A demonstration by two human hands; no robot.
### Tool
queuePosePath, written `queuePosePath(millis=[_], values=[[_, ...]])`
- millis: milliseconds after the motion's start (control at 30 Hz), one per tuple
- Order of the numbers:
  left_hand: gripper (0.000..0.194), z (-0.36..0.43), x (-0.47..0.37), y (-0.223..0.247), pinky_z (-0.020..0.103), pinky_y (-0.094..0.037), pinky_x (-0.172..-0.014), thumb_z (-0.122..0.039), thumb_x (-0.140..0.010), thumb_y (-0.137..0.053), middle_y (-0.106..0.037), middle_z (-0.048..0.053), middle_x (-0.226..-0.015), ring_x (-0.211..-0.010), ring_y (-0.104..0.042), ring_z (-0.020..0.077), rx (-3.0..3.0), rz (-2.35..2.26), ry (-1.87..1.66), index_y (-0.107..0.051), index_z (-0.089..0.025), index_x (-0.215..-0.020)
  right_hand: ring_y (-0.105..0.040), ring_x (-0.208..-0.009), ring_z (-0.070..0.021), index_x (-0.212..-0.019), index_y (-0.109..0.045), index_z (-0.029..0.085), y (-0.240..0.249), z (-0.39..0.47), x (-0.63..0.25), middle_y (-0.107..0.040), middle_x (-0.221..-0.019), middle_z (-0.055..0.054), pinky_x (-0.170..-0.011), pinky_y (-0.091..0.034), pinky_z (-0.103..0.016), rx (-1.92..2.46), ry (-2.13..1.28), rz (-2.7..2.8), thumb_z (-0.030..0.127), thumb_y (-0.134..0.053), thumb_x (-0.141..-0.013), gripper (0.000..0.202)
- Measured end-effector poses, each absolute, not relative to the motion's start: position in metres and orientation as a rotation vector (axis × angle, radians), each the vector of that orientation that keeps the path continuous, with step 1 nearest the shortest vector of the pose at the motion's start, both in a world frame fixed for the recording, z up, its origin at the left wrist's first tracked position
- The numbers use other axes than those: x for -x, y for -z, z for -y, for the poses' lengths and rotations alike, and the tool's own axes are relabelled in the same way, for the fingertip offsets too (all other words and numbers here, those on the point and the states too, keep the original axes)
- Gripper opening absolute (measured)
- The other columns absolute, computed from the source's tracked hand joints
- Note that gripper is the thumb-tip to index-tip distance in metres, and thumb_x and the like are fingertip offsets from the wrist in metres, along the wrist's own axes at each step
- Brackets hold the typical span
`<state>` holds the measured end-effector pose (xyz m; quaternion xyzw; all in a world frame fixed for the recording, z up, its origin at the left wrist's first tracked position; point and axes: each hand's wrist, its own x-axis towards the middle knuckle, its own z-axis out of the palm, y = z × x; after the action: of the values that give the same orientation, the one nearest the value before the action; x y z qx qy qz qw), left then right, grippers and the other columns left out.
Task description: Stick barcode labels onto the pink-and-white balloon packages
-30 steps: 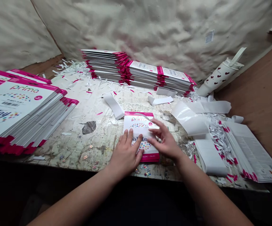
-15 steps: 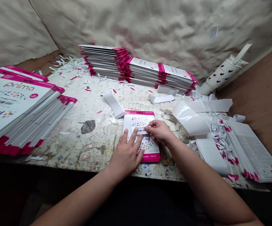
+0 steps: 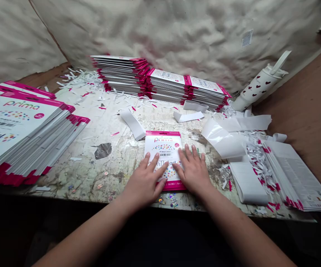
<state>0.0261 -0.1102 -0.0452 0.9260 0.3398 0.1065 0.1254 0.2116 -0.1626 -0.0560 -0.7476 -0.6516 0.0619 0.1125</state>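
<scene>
A white and pink balloon packet (image 3: 163, 139) printed "prima" lies flat near the table's front edge, seemingly with another under it. Across its middle sits a barcode label (image 3: 165, 154). My left hand (image 3: 146, 176) rests on the packet's lower left part with its fingers spread. On the right side, my right hand (image 3: 195, 168) lies flat with the fingers apart, its thumb on the packet and its other fingers at and past the packet's edge. Both palms hide the packet's lower corners. Neither hand grips anything.
Packets are fanned in a pile (image 3: 32, 137) at left. Taller stacks (image 3: 121, 72) stand along the back wall. At right are a heart-patterned tumbler (image 3: 259, 87), peeled backing strips (image 3: 224, 139), a folded white label strip (image 3: 248, 181) and more packets (image 3: 299, 174). Paper scraps litter the table.
My right hand has gone from pinching at the barcode label to lying flat and spread at the packet's right side. The label now lies flat. My left hand stays on the packet.
</scene>
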Motion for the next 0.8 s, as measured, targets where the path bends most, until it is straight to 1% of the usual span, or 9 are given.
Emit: queuePosePath(millis=[67,167,233,333,400,467,600,667,800], values=[[0.051,0.100,-0.019,0.044,0.050,-0.033,-0.103,-0.040,-0.088,-0.037,-0.037,0.018,-0.142,-0.132,-0.031,0.0336,-2.579,-1.185,-0.355,-0.046,-0.014,-0.131,-0.020,-0.136,-0.0388,-0.135,-0.039,0.007,0.063,0.167,-0.216,-0.030,-0.144,-0.022,-0.103,-0.014,-0.066,2.251,-0.155,1.831,0.052,-0.037,-0.088,0.065],[0.055,0.088,-0.015,0.043,0.056,-0.024,-0.106,-0.046,-0.082,-0.047,-0.033,0.023,-0.143,-0.135,-0.020,0.0383,-2.367,-1.430,-0.455,-0.052,-0.006,-0.121,-0.018,-0.136,-0.0371,-0.133,-0.041,0.003,0.066,0.169,-0.220,-0.030,-0.144,-0.024,-0.106,-0.013,-0.062,2.188,-0.246,1.751,0.049,-0.041,-0.087,0.064],[0.058,0.087,-0.017,0.041,0.055,-0.029,-0.104,-0.045,-0.078,-0.054,-0.043,0.021,-0.137,-0.132,-0.029,0.0366,-2.137,-1.311,-0.548,-0.047,-0.010,-0.124,-0.022,-0.136,-0.0355,-0.131,-0.042,0.007,0.062,0.168,-0.222,-0.035,-0.142,-0.023,-0.107,-0.019,-0.060,2.017,-0.408,1.646,0.047,-0.047,-0.085,0.061],[0.058,0.093,-0.024,0.031,0.044,-0.048,-0.088,-0.039,-0.083,-0.051,-0.060,0.013,-0.116,-0.109,-0.057,0.0266,-1.644,-1.024,-0.763,-0.028,-0.018,-0.132,-0.051,-0.119,-0.0277,-0.133,-0.034,0.020,0.045,0.169,-0.227,-0.056,-0.125,-0.016,-0.095,-0.043,-0.050,1.526,-0.710,1.389,0.041,-0.054,-0.083,0.058],[0.047,0.097,-0.028,0.021,0.039,-0.048,-0.087,-0.034,-0.085,-0.051,-0.062,0.010,-0.111,-0.104,-0.059,0.0228,-1.496,-0.866,-0.905,-0.034,-0.021,-0.126,-0.063,-0.101,-0.0213,-0.129,-0.035,0.025,0.032,0.170,-0.230,-0.065,-0.110,-0.009,-0.085,-0.051,-0.040,1.260,-0.792,1.252,0.033,-0.056,-0.083,0.051],[0.036,0.098,-0.029,0.010,0.037,-0.043,-0.095,-0.032,-0.083,-0.056,-0.059,0.009,-0.116,-0.110,-0.055,0.0224,-1.517,-0.771,-1.026,-0.045,-0.021,-0.116,-0.064,-0.095,-0.0193,-0.117,-0.047,0.026,0.027,0.172,-0.232,-0.067,-0.103,-0.006,-0.083,-0.052,-0.036,1.186,-0.786,1.224,0.027,-0.058,-0.083,0.036],[0.050,0.092,-0.033,-0.018,0.035,-0.044,-0.093,-0.055,-0.082,-0.049,-0.060,0.010,-0.111,-0.106,-0.055,0.0235,-1.512,-0.766,-1.281,-0.051,-0.018,-0.116,-0.064,-0.092,-0.0220,-0.097,-0.061,0.023,0.045,0.176,-0.233,-0.068,-0.098,-0.007,-0.082,-0.052,-0.038,1.336,-0.764,1.339,0.027,-0.060,-0.080,0.018],[0.054,0.086,-0.039,-0.036,0.034,-0.046,-0.086,-0.061,-0.081,-0.044,-0.063,0.008,-0.098,-0.095,-0.059,0.0216,-1.477,-0.792,-1.370,-0.054,-0.017,-0.111,-0.063,-0.094,-0.0239,-0.098,-0.062,0.023,0.051,0.176,-0.230,-0.068,-0.099,-0.008,-0.083,-0.051,-0.040,1.376,-0.752,1.388,0.029,-0.060,-0.080,0.020],[0.029,0.075,-0.056,-0.065,0.024,-0.048,-0.069,-0.043,-0.077,-0.062,-0.063,0.002,-0.077,-0.070,-0.059,0.0135,-1.470,-0.911,-1.390,-0.060,-0.017,-0.088,-0.057,-0.108,-0.0272,-0.121,-0.046,0.023,0.021,0.165,-0.223,-0.059,-0.119,-0.012,-0.090,-0.047,-0.043,1.181,-0.732,1.320,0.045,-0.061,-0.077,0.052]])
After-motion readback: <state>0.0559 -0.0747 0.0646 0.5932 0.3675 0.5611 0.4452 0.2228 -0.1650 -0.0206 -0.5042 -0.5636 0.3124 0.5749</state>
